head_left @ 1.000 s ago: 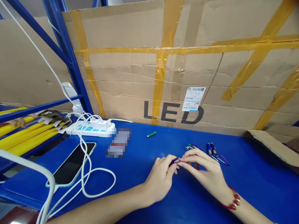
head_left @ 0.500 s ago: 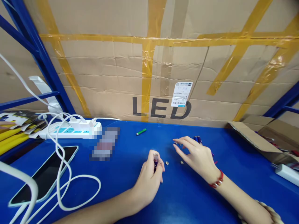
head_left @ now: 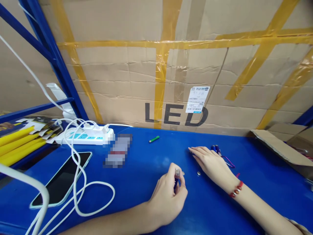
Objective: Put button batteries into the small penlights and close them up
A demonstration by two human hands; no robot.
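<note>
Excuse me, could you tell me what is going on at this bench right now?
A person sits at a blue table. Their left hand holds a small purple flashlight upright, while the right hand lies flat on the table beside more small flashlights. Two button cells lie loose between the hands. A phone and power strip sit to the left.

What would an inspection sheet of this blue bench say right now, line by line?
Surface: blue tabletop, hard and smooth.
Job's things: small purple cylindrical keychain torch; two small silver button cells; blue and purple torches with clips.
Clutter: green cylinder; dark phone; blurred packet.
Grippers: left hand holds the purple torch upright; right hand rests flat, fingers extended beside the spare torches.
Cables: white cables loop from the white power strip.
Surroundings: taped cardboard box marked LED; blue rack; yellow tubes.
</note>
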